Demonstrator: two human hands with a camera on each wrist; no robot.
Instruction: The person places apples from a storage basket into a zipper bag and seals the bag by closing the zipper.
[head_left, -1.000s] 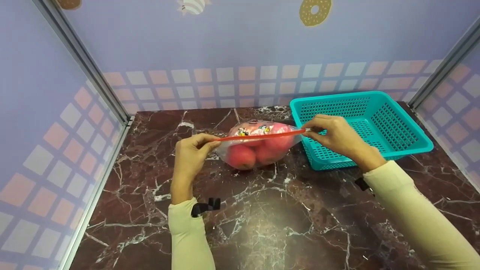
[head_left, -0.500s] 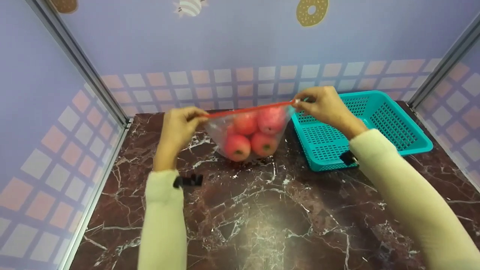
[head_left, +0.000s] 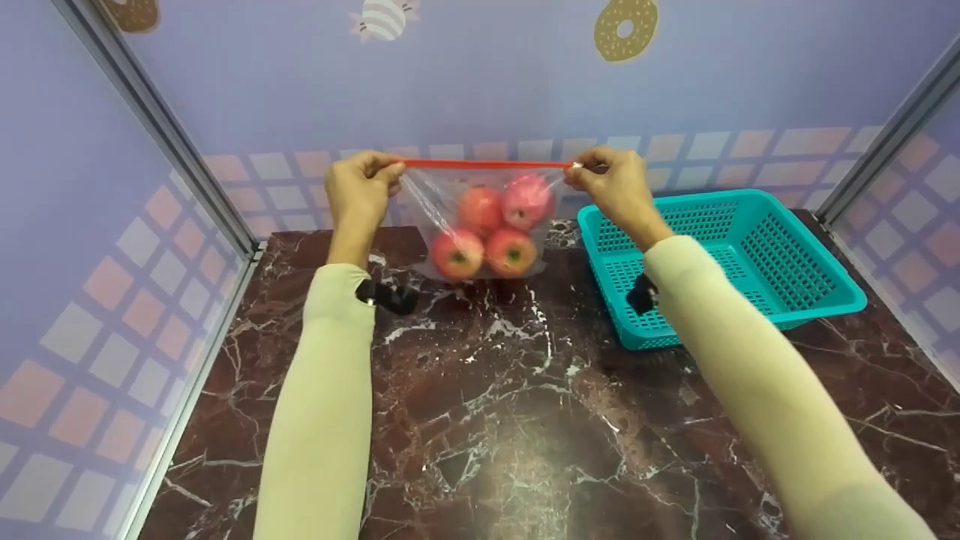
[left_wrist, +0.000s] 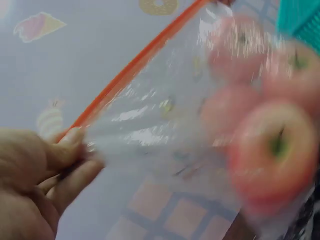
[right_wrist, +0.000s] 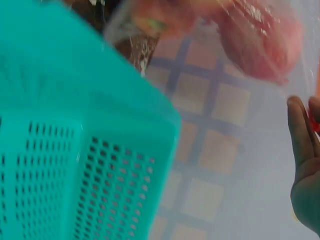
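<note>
A clear zip bag (head_left: 424, 199) with a red zip strip (head_left: 484, 163) hangs upright, stretched between my two hands. Several red apples (head_left: 459, 255) are gathered inside, toward its lower and right part. My left hand (head_left: 358, 187) pinches the left end of the strip between thumb and fingers. At the other end, by the white slider, my right hand (head_left: 616, 184) pinches the corner. The left wrist view shows the bag's film (left_wrist: 135, 132) pulled taut from the left fingertips, the nearest apple (left_wrist: 275, 155) large. Only part of the right hand (right_wrist: 307, 165) enters the right wrist view.
A turquoise perforated basket (head_left: 626, 336) stands at the right on the dark marbled tabletop (head_left: 495, 420), close below my right forearm. Behind the bag rises a lilac wall (head_left: 487, 82) with printed tiles. Side panels close off left and right.
Both hands have risen and moved away from me, raising the bag by its strip. It now hangs upright, and its apples have shifted with it. The basket has stayed put.
</note>
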